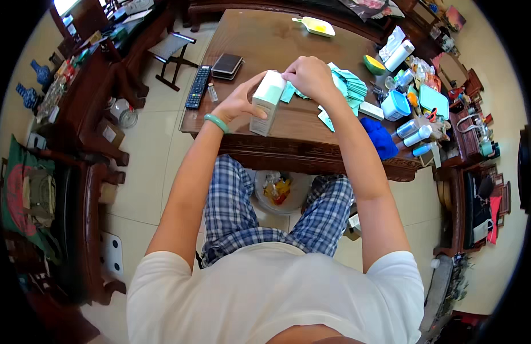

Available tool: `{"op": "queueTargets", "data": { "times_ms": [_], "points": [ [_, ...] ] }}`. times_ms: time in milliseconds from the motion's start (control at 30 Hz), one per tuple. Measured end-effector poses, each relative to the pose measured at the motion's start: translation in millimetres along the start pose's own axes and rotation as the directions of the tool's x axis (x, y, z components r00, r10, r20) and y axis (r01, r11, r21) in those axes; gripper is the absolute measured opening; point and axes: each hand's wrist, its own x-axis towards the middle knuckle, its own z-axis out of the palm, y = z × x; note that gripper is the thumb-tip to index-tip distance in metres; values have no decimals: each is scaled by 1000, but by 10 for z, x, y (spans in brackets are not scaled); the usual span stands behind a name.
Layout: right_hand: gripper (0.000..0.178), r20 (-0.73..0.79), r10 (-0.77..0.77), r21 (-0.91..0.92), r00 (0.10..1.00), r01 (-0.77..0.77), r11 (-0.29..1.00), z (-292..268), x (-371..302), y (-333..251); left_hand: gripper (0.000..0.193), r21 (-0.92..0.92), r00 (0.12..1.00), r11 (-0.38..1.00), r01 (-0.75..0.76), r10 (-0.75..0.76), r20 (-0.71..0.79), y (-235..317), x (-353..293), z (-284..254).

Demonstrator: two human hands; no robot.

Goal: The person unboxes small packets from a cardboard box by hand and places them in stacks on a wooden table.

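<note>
We see the wooden tabletop [265, 40] first, brown and glossy, its near side dropping to a carved, darker apron; a broad stretch of bare wood lies open across its far half, while the right end is crowded. Beside the right hand's wrist we find a fanned heap of thin, flat, mint-green packets [352, 90], their creased corners overlapping. The carton [270, 94] comes next: a tall rectangular box of smooth, pale card, white with a faint green cast, crisp along its edges and marked with small print on the near face. It is by the front edge of the tabletop, and we cannot tell whether its base touches the wood. Our left hand [242, 104] grasps it from the left, thumb across the near side; our right hand [310, 77] is curled at its upper end, though we cannot tell whether its fingers pinch anything. Past the packets we notice a rumpled, soft blue cloth [379, 138] at the right edge, then a pale-blue plastic tub [395, 106]. Left of the carton, with some open wood between, sit a dark, flat notebook [227, 66], a slim black remote [198, 87] and a tiny clear vial [212, 92].
</note>
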Motion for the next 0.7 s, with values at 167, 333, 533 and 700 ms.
{"op": "queueTargets", "data": {
  "times_ms": [167,333,533,700],
  "points": [
    [22,29,220,221,975,-221,950,110,-147,-5,109,-77,994,994,-76,70,-79,-16,-3,-71],
    [26,-45,360,486,932,-295,823,272,-276,116,83,513,693,857,-54,402,-599,210,-92,882],
    [26,164,367,751,916,-357,555,397,-399,461,68,733,670,680,-25,556,-492,-38,-27,735],
    [21,129,354,638,926,-351,686,961,-788,808,66,617,753,775,-135,485,-445,-111,-108,466]
  ]
}}
